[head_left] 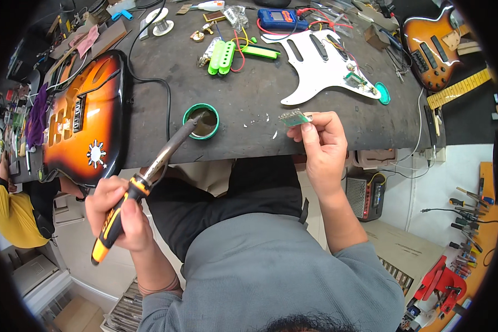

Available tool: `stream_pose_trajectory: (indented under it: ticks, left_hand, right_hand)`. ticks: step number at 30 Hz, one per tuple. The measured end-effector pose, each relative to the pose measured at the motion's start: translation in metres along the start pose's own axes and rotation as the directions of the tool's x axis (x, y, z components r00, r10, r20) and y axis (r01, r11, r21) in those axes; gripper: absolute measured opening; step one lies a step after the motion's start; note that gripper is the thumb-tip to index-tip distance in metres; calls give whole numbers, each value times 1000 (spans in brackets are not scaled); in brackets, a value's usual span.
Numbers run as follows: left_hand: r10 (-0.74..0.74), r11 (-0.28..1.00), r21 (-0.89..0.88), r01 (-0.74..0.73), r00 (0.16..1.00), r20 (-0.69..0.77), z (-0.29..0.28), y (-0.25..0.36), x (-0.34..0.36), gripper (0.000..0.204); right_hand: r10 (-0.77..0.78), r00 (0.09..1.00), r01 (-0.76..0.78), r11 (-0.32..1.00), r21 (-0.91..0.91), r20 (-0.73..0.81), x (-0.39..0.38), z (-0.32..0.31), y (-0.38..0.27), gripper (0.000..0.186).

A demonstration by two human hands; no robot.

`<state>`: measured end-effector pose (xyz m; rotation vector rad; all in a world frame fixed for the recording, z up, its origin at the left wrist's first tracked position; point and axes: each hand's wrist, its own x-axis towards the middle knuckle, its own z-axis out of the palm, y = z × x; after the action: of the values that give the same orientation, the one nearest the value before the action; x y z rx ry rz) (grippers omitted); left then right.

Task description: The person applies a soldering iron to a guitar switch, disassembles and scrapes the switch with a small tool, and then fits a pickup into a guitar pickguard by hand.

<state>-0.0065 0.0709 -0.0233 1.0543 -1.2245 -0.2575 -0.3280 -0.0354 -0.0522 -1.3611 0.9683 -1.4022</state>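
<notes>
My left hand (119,213) is wrapped round the black and yellow handle of a soldering iron (166,152). The iron's tip reaches into a round green tin (218,123) of dark brown material, probably soldering flux. Between thumb and fingers, my right hand (323,146) pinches a small switch with a green circuit board (294,117), held up near the bench's front edge. Small white scraps (275,134) lie on the bench between tin and switch. Beyond the right hand is a white guitar pickguard (310,72) with wires and a small board attached.
A sunburst guitar body (88,119) lies at the left, another sunburst guitar (434,47) at the far right. Green pickup covers (221,57), a blue multimeter (282,19) and a solder spool (160,25) sit farther back. A black cable (169,99) crosses the bench. Another person (19,216) is at far left.
</notes>
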Motion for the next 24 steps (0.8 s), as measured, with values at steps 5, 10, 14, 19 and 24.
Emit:
stream_pose_trajectory:
  ticks: [5,10,14,19,24]
  left_hand:
    - [-58,996,63,56,998,27,7,-4,4,22]
    - [-92,993,80,86,993,69,12,-4,13,23]
    - [-110,992,79,103,991,79,12,-5,17,23]
    - [-131,990,56,126,987,92,12,-5,21,20]
    - [-153,988,30,151,985,73,7,-6,23,16]
  right_hand:
    - [57,998,-56,996,-71,20,4,4,2,1]
    - [164,986,-138,917,-374,37,8,4,-6,4]
    - [-62,995,99,812,-575,84,13,4,-7,7]
    - [-210,942,334,620,-710,261,18,0,-12,13]
    - [-183,930,361,612,-704,318,23,-3,-18,14]
